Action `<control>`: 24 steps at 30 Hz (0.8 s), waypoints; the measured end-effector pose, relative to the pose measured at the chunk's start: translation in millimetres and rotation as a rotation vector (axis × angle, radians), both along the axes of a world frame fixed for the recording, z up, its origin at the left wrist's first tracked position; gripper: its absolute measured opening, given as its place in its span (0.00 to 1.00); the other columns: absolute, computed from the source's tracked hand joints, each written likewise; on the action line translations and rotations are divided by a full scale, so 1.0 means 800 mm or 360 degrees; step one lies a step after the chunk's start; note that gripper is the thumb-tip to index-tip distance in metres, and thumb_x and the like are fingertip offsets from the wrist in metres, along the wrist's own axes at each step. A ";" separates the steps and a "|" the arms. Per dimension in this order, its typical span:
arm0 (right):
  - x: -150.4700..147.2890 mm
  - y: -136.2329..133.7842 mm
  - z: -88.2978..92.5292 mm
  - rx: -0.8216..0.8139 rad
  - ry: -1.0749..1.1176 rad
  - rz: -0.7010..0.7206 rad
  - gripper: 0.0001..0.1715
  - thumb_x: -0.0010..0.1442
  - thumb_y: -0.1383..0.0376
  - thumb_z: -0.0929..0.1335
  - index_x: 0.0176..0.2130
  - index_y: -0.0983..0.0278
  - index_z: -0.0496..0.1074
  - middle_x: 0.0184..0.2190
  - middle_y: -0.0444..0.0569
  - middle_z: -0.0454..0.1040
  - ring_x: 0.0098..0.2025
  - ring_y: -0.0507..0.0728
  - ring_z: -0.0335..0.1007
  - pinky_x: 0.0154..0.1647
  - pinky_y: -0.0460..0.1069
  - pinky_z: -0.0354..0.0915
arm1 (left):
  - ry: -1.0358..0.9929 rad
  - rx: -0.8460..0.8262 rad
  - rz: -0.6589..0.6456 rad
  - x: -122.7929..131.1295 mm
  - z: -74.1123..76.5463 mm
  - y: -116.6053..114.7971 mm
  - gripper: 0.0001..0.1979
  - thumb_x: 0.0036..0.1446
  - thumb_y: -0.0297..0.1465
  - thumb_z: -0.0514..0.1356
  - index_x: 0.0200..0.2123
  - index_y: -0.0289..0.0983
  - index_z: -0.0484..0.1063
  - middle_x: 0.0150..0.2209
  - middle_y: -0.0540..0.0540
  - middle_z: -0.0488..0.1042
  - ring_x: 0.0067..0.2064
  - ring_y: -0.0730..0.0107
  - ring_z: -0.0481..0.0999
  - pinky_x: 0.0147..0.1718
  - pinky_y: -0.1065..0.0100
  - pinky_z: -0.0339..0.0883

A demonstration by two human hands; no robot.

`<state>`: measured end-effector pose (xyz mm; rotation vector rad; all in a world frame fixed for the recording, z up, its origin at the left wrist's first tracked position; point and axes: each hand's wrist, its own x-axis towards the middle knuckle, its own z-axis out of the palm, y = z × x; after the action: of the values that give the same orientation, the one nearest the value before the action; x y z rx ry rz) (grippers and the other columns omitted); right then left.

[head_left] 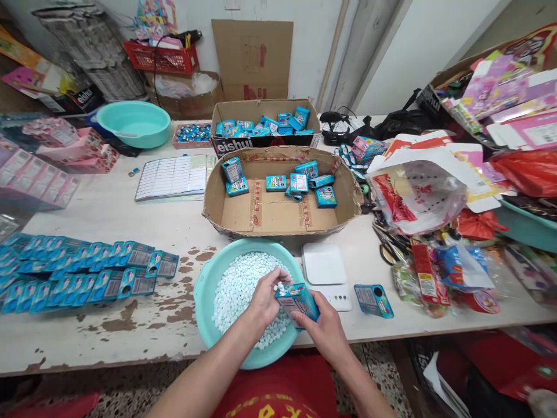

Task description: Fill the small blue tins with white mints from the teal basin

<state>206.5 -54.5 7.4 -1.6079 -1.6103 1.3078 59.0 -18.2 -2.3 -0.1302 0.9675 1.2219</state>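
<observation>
My right hand (324, 325) grips a small blue candy box (298, 302), tilted over the right side of a turquoise basin (202, 290). White candies (237, 287) fill much of the basin. At the box's upper left end, my left hand (266, 296) is closed with curled fingers around a few white candies, touching or nearly touching the box opening. Right of the basin lies a white kitchen scale (324, 264). A flat blue box (373, 300) with a dark round hole rests beyond it.
Rows of blue boxes (78, 267) stand on the left of the table. Behind the basin, an open cardboard tray (235, 220) holds several blue boxes, with another carton (261, 107) behind it. Scissors (387, 249) and plastic packets (429, 278) lie to the right.
</observation>
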 end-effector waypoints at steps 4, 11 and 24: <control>0.004 0.001 0.000 -0.0034 0.0034 -0.0062 0.19 0.50 0.58 0.71 0.41 0.63 0.70 0.35 0.47 0.75 0.37 0.59 0.70 0.39 0.50 0.66 | -0.0136 -0.0077 -0.0025 0.006 0.000 0.005 0.06 0.51 0.29 0.61 0.25 0.32 0.69 0.23 0.49 0.69 0.25 0.72 0.70 0.26 0.70 0.66; 0.016 0.001 -0.016 -0.0216 0.0626 -0.0306 0.23 0.44 0.58 0.75 0.41 0.62 0.71 0.36 0.46 0.76 0.39 0.60 0.71 0.41 0.52 0.68 | -0.0098 -0.0107 -0.0045 -0.003 0.007 0.017 0.08 0.58 0.27 0.55 0.28 0.31 0.68 0.23 0.48 0.68 0.23 0.76 0.68 0.23 0.74 0.65; 0.076 0.103 -0.122 0.0187 0.0443 -0.1018 0.26 0.36 0.57 0.76 0.34 0.63 0.67 0.29 0.44 0.74 0.32 0.57 0.69 0.37 0.53 0.67 | 0.0245 -0.0347 -0.0244 -0.044 -0.046 0.014 0.05 0.57 0.19 0.53 0.35 0.30 0.68 0.23 0.49 0.67 0.18 0.81 0.65 0.15 0.81 0.59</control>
<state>267.3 28.2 -90.1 -1.5947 -0.8781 1.0096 24.0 -7.0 -38.8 -0.1322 1.2222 0.9945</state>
